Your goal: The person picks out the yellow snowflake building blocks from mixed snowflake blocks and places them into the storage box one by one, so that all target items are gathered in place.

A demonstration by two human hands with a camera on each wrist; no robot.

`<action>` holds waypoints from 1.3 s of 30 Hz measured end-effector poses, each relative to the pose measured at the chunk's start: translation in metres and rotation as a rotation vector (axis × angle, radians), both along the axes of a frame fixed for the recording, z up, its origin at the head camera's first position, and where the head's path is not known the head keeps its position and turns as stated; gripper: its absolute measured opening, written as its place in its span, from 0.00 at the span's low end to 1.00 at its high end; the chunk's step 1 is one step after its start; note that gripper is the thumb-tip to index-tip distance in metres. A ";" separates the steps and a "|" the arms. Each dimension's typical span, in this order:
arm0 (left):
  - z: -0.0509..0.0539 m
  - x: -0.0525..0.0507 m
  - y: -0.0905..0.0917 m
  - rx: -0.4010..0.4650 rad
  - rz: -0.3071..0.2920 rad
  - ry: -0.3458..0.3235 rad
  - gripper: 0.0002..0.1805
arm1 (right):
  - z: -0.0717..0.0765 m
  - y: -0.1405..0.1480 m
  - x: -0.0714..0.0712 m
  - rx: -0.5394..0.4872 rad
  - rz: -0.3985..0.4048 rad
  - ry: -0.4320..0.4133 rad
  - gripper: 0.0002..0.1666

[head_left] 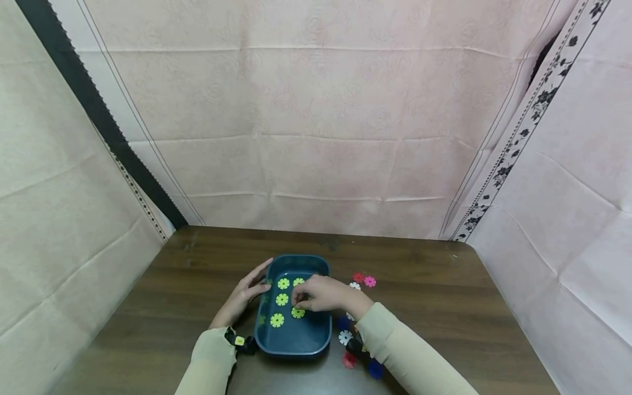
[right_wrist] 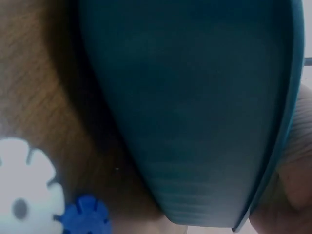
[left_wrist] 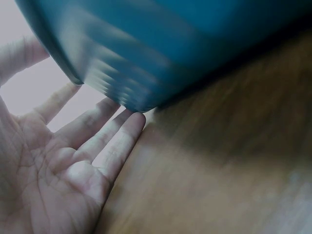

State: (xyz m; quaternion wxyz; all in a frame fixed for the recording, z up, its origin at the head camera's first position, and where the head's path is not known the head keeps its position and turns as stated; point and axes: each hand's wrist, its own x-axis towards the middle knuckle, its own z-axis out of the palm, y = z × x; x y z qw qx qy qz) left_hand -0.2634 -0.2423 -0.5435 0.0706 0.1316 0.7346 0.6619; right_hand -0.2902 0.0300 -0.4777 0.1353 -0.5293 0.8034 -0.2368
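Observation:
A dark blue-green rectangular tray (head_left: pixel 307 336) stands on the table with several yellow flower-shaped discs (head_left: pixel 277 320) lying flat inside it. My left hand (head_left: pixel 243 298) rests against the tray's left side; its thumb is at the rim and its fairly straight, spread fingers (left_wrist: pixel 119 146) touch the outer wall. Over the tray's right half, my right hand (head_left: pixel 323 293) has curled fingers that pinch at the upper edge of a yellow flower-shaped disc (head_left: pixel 298 312). The hand partly covers another disc behind it. In the right wrist view the tray wall hides its fingertips.
Right of the tray lie loose flower-shaped discs: red (head_left: pixel 358 277), pink (head_left: pixel 370 281), white (head_left: pixel 344 337) and blue (head_left: pixel 375 368). My right forearm partly covers some. The wooden table (head_left: pixel 419 285) is bounded by hanging cloths (head_left: pixel 316 164) at the back and both sides.

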 end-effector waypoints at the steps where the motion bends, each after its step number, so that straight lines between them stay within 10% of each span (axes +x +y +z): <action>1: 0.000 0.000 0.000 0.001 0.000 -0.001 0.33 | 0.000 0.000 0.000 -0.006 0.001 -0.005 0.07; 23: -0.001 -0.001 0.000 0.007 -0.002 0.002 0.34 | 0.027 0.032 -0.002 -0.274 -0.129 0.011 0.09; 39: -0.001 0.000 -0.001 -0.004 -0.007 0.035 0.35 | 0.012 0.067 0.009 -0.503 -0.268 -0.160 0.08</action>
